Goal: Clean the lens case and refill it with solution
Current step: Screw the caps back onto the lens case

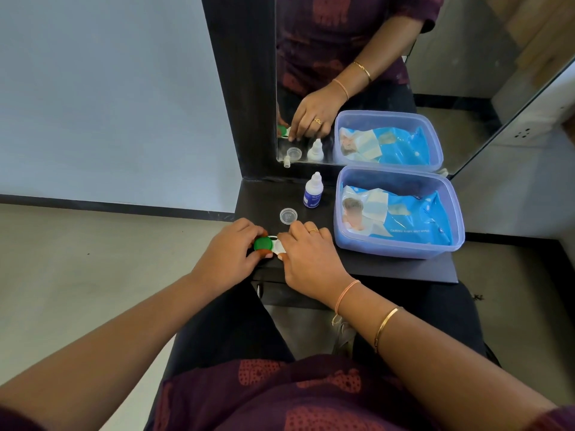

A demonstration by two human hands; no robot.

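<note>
A white lens case [278,246] lies on the dark shelf [389,269] near its front left corner. Its left well carries a green cap [263,243]. My left hand [231,251] grips that green cap with thumb and fingers. My right hand [306,250] holds down the right end of the case; that side is mostly hidden under my fingers. A loose clear cap [288,215] rests on the shelf just behind the case. The small white solution bottle [313,191] with a blue label stands upright behind it, its nozzle bare.
A clear plastic box [448,244] holding a blue pack of wet wipes [413,219] fills the right of the shelf. A mirror [466,73] stands at the back and reflects everything. The shelf drops off to floor on the left.
</note>
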